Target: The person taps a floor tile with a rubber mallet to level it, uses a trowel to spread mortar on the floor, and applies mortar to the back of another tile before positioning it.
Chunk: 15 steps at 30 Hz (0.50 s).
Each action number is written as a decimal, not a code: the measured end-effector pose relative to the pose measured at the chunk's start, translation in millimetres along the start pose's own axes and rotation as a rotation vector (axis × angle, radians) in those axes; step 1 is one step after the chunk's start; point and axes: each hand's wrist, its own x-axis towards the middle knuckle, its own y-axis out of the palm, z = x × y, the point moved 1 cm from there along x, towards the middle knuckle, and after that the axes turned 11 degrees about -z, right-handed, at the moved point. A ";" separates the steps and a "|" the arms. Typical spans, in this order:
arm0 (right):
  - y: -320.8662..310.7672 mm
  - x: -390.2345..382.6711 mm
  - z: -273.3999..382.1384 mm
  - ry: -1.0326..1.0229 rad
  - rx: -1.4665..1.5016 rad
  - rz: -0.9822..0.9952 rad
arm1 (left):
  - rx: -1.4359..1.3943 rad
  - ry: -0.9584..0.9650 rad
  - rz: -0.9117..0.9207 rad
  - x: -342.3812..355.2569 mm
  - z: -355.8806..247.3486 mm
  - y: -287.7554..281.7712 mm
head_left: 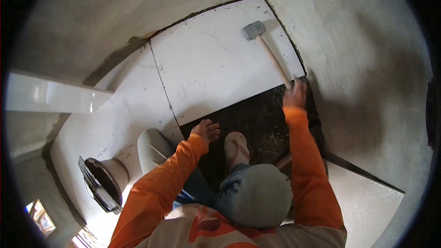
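Observation:
My right hand (295,95) is wrapped round the end of a rubber mallet's wooden handle and is slightly blurred. The mallet (274,62) reaches away over a large white floor tile (202,64), its grey head above the tile's far right part. Whether the head touches the tile I cannot tell. My left hand (206,131) hovers by that tile's near left corner, over the dark bed, with its fingers loosely bent and nothing in them.
Another white tile (124,105) lies to the left, bearing a bucket (118,174). Dark, rough bed (264,128) shows by my sandalled foot. Grey walls (363,64) enclose the corner. A white ledge (55,94) juts in from the left. A ridged-faced slab (363,197) lies at the lower right.

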 end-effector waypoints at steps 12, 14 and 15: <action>134.2 46.4 45.8 0.397 0.200 0.342 | 1.297 1.137 -0.929 40.2 -93.6 -24.4; 111.2 46.8 88.8 0.451 0.449 0.382 | 1.449 1.079 -0.942 70.4 -131.7 -45.6; 69.9 54.7 139.4 0.554 0.686 0.397 | 1.437 1.059 -0.957 76.7 -145.2 -53.3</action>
